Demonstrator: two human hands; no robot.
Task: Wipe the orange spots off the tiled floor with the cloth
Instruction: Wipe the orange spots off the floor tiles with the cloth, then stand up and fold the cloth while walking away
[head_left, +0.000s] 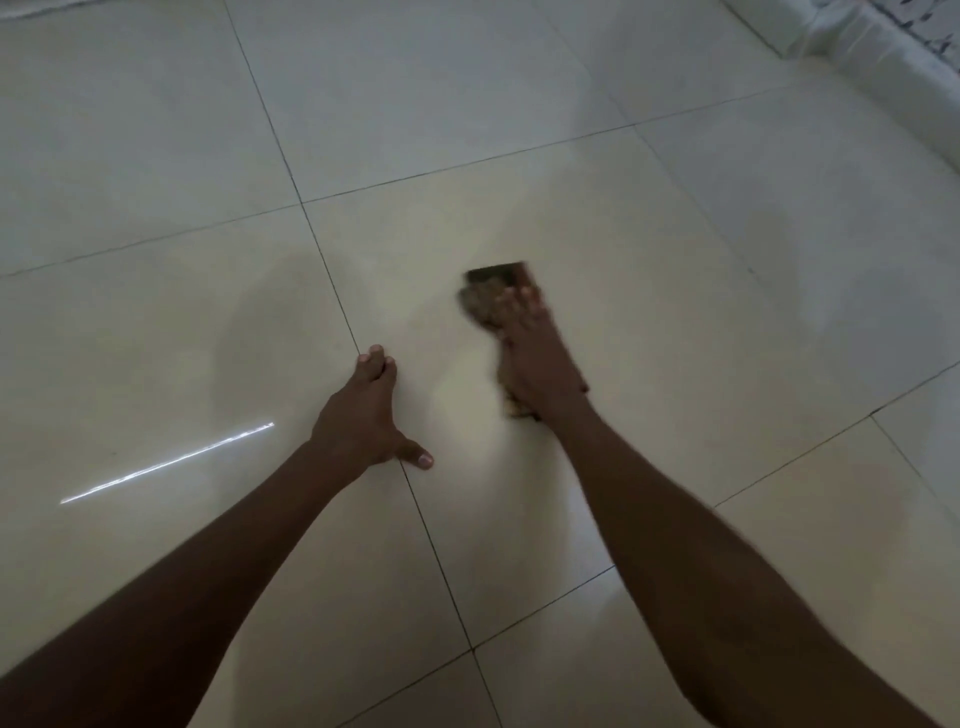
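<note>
Head view, looking down at two bare arms over pale tiles. Pressing flat on the cloth (488, 306) with the right hand (535, 358), fingers stretched forward and laid together over the fabric, palm bearing down rather than clutching; cloth pinned between palm and tiled floor (675, 234), a brownish wad bunching out ahead of the fingertips, a darker edge showing at its far end and a scrap trailing out beside the wrist. Blurring around hand and cloth, so probably caught mid-stroke. Bracing with the left hand (363, 410), fingers held close together with tips touching the tile right at a dark grout line (332, 291), thumb splayed out toward the body, holding nothing. Lying well apart, the two hands, on either side of a bare patch of the same tile.

Judging the step in hand: scrubbing, with the cloth already on the floor and under pressure. Seeing no orange spots anywhere on the open tile; possibly hiding beneath the cloth or already lifted, impossible to tell in this dim light. Catching a bright streak of reflected light (166, 462) left of the forearm, and a white fabric edge (857, 47) at the far right corner.

Calling next for steady downward pressure, short passes across the same patch, then lifting the cloth to check underneath.
</note>
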